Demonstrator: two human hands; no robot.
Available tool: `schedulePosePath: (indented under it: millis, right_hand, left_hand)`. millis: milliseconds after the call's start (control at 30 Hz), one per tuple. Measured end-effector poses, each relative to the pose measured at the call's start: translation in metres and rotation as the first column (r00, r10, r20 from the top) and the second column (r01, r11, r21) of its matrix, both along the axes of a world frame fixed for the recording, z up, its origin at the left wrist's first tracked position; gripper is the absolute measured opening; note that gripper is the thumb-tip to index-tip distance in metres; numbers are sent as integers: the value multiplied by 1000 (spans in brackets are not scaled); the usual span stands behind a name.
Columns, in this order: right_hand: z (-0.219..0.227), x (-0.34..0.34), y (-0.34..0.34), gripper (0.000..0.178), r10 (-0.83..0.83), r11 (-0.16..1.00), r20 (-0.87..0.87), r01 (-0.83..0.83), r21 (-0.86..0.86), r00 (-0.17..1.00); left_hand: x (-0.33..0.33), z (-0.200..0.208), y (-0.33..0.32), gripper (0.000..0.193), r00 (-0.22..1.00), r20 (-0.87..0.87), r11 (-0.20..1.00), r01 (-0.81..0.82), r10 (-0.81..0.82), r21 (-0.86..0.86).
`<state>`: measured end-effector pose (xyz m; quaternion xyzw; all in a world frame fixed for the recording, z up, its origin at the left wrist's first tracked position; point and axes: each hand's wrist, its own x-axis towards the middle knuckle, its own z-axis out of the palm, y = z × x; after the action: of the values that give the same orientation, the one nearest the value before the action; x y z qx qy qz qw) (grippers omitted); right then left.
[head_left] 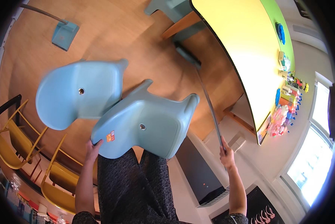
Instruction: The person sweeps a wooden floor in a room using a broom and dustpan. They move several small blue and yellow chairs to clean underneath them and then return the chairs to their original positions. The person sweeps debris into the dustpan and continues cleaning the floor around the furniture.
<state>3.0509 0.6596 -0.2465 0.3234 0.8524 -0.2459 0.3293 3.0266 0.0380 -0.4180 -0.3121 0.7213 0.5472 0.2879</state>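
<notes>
My left hand (94, 150) grips the edge of the backrest of a light blue plastic child's chair (158, 117), which stands right in front of my legs. A small orange sticker is on the backrest close to my fingers. My right hand (227, 156) is closed round the thin dark handle of a broom (208, 98). Its dark head (188, 55) reaches the floor by the table's curved edge, beyond the chair. A second light blue chair (96, 80) stands to the left, close against the first one.
A blue dustpan (65, 35) with a long handle rests on the wooden floor (137, 37) at the far left. On the right is a yellow-topped table (231, 48) with toys along its far side. Yellow chairs (62, 183) stand at the lower left. A dark grey panel (197, 168) lies below the broom handle.
</notes>
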Motion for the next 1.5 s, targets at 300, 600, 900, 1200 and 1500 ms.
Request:
schedulePosePath:
  millis: [300,600,900,1200,1500]
  right_hand:
    - [20,-32,-17,42,158,971,-71,-168,-167,985]
    - [20,-30,16,44,-84,996,-28,84,-17,996]
    - [6,142,-13,46,-12,1000,103,11,11,995]
    - [41,235,-33,46,-468,877,-91,450,-168,879]
    - [-98,98,-33,48,-871,492,-115,843,-217,478]
  left_hand:
    - [-4,9,7,38,997,50,996,-59,56,60]
    - [-11,9,-22,38,982,179,994,37,-55,102]
    - [-13,15,-33,34,965,248,990,53,-85,133]
    - [-19,22,-21,39,922,377,992,42,-86,123]
    - [-41,16,-7,40,883,389,963,211,-262,170]
